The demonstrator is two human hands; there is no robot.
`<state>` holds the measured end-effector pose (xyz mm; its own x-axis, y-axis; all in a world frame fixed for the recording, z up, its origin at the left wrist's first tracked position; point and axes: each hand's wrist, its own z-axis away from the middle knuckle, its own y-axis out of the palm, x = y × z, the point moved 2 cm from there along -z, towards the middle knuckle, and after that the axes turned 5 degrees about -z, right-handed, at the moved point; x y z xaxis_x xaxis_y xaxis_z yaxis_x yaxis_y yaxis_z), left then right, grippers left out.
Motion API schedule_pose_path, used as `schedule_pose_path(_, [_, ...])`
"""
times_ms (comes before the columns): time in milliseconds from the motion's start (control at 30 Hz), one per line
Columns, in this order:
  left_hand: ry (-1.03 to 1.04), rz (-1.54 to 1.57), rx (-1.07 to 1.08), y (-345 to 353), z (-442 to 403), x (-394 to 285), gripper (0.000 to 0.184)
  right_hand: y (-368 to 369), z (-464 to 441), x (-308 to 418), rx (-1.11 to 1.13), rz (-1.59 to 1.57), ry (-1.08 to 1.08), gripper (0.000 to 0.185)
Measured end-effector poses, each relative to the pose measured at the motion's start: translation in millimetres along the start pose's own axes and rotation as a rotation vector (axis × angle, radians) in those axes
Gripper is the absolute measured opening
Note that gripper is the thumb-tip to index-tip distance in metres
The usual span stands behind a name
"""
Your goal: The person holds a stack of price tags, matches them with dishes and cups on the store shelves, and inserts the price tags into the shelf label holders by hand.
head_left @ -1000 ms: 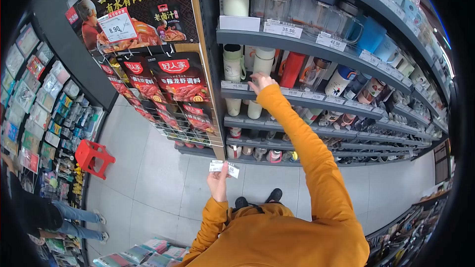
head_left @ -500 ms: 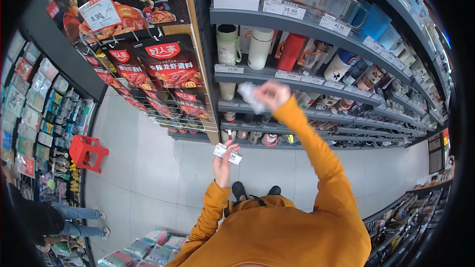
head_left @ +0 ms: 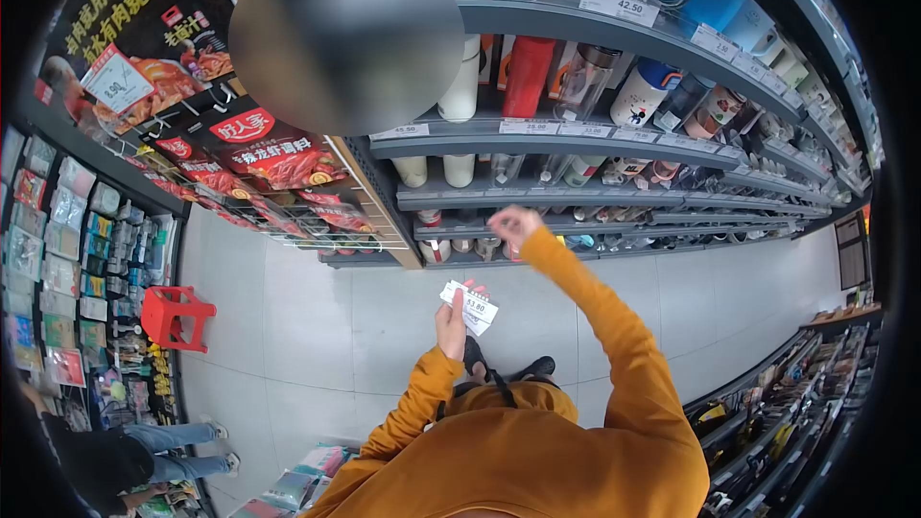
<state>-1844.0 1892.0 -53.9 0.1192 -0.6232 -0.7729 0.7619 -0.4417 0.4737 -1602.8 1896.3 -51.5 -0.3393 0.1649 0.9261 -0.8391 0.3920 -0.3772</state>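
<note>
White price tags (head_left: 474, 309) are pinched between the thumb and fingers of my left hand (head_left: 451, 324), low in front of my body. The top one reads 53.80. My right hand (head_left: 516, 225) is raised before the lower shelves, its fingers bent; whether anything is between them is too small to tell. Above it, a grey shelf edge (head_left: 460, 130) carries price labels, with a white bottle (head_left: 461, 84) and a red bottle (head_left: 527, 77) standing behind it.
A blurred round patch covers part of the upper view. Red seasoning packets (head_left: 271, 146) hang on a rack at the left. A red stool (head_left: 179, 317) stands on the floor. Another person (head_left: 96, 451) is at the lower left. Packaged goods (head_left: 297, 482) lie at the bottom.
My right hand has moved down from the bottle shelf, and the white tag it carried no longer shows there. The tags in my left hand now show 53.80. The view has shifted.
</note>
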Motion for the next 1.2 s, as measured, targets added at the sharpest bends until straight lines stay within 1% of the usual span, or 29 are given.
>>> schedule_pose_path(33, [0.006,0.018,0.007,1.9,-2.1,2.7,0.042,-13.6,-23.7,-28.2,-0.084,0.260,0.050,0.015])
schedule_pose_path(67, [-0.010,0.013,0.015,2.6,-1.9,3.9,0.042,-24.9,-37.9,-42.8,-0.164,0.414,-0.008,0.019])
schedule_pose_path(100, [-0.025,0.008,0.024,1.3,0.2,4.0,0.043,-32.0,-54.2,-64.4,-0.180,0.582,-0.032,0.024])
schedule_pose_path(167, [-0.031,0.008,0.028,-2.0,2.7,0.8,0.044,-32.8,-72.4,-98.8,-0.129,0.766,0.033,0.026])
schedule_pose_path(200, [-0.027,0.018,0.020,-3.7,5.5,0.2,0.044,-31.8,-74.1,-92.2,-0.008,0.891,0.108,0.028])
schedule_pose_path(233, [-0.021,0.031,0.014,-5.8,7.8,1.3,0.045,-27.7,-78.4,-105.7,-0.061,0.910,-0.002,0.023])
schedule_pose_path(300, [-0.040,0.029,0.003,-18.6,4.8,14.8,0.043,-27.5,-86.9,-119.1,-0.069,0.895,0.074,0.017])
schedule_pose_path(333, [-0.051,0.007,-0.007,-22.1,5.1,18.0,0.042,-29.9,-85.6,-115.2,-0.117,0.859,0.003,0.012])
schedule_pose_path(400, [-0.046,-0.015,-0.054,-23.2,6.3,24.7,0.040,-38.5,-86.0,-106.7,-0.081,0.854,-0.064,0.011])
schedule_pose_path(467, [-0.033,0.056,-0.056,-26.6,-0.1,39.6,0.040,-47.8,-82.9,-94.5,-0.058,0.859,-0.155,0.012])
schedule_pose_path(500, [-0.028,0.089,-0.058,-26.4,-4.0,42.2,0.040,-50.7,-75.6,-81.5,-0.084,0.798,-0.214,0.013])
schedule_pose_path(567, [-0.019,0.085,-0.080,-17.8,-10.8,39.8,0.040,-50.4,-38.9,-33.3,-0.103,0.469,-0.177,0.019])
schedule_pose_path(600, [-0.031,0.076,-0.101,-17.0,-18.7,43.4,0.042,-43.8,-20.4,-22.1,-0.005,0.249,-0.010,0.021])
schedule_pose_path(633, [-0.047,0.067,-0.123,-13.5,-21.7,46.8,0.043,-35.5,4.8,-9.4,0.043,0.049,0.062,0.019])
schedule_pose_path(667, [-0.053,0.078,-0.107,-1.2,-21.4,42.2,0.045,-25.6,28.9,-7.0,0.082,-0.157,0.047,0.017])
schedule_pose_path(733, [-0.059,0.099,-0.072,34.9,-18.0,24.5,0.048,-18.2,71.0,2.0,0.169,-0.333,0.087,0.016])
schedule_pose_path(767, [-0.017,0.052,-0.084,50.1,-14.8,23.0,0.048,-16.1,85.0,-6.7,0.261,-0.236,0.148,0.016])
schedule_pose_path(833, [0.077,-0.044,-0.082,88.5,-12.6,20.0,0.048,-33.1,100.1,2.6,0.290,-0.118,0.091,0.017])
schedule_pose_path(867, [0.128,-0.088,-0.042,106.0,-5.5,16.7,0.044,-41.8,107.6,7.3,0.302,-0.059,0.061,0.018])
schedule_pose_path(900, [0.179,-0.078,-0.043,115.9,-6.7,22.8,0.040,-57.0,109.6,9.0,0.326,-0.064,0.085,0.019])
schedule_pose_path(933, [0.186,-0.083,-0.052,120.5,-8.3,32.6,0.039,-80.7,109.3,15.6,0.314,-0.170,-0.008,0.023])
schedule_pose_path(967, [0.196,-0.086,-0.065,125.6,-12.1,41.6,0.037,-125.4,112.1,67.7,0.192,0.060,-0.196,0.024])
schedule_pose_path(1000, [0.251,-0.100,-0.052,132.8,-13.3,47.5,0.036,-158.4,101.5,78.0,-0.010,0.285,-0.404,0.023])
schedule_pose_path(1033, [0.232,-0.043,-0.037,144.9,-9.7,53.6,0.036,-190.7,93.4,81.1,-0.266,0.303,-0.465,0.021])
schedule_pose_path(1067, [0.212,0.016,-0.025,156.4,-3.2,60.2,0.036,-222.8,79.6,84.9,-0.422,0.330,-0.477,0.020])
schedule_pose_path(1100, [0.188,0.075,-0.017,166.9,4.5,68.6,0.036,-250.7,69.1,76.5,-0.560,0.458,-0.468,0.019])
schedule_pose_path(1133, [0.174,0.077,-0.004,177.4,11.6,76.8,0.036,-271.9,55.8,62.7,-0.628,0.595,-0.423,0.022])
schedule_pose_path(1167, [0.155,0.085,0.014,186.6,19.9,85.3,0.035,-286.2,51.4,58.2,-0.626,0.661,-0.389,0.029])
schedule_pose_path(1200, [0.140,0.093,0.031,195.4,27.5,92.4,0.035,-296.4,45.9,54.6,-0.580,0.695,-0.380,0.031])
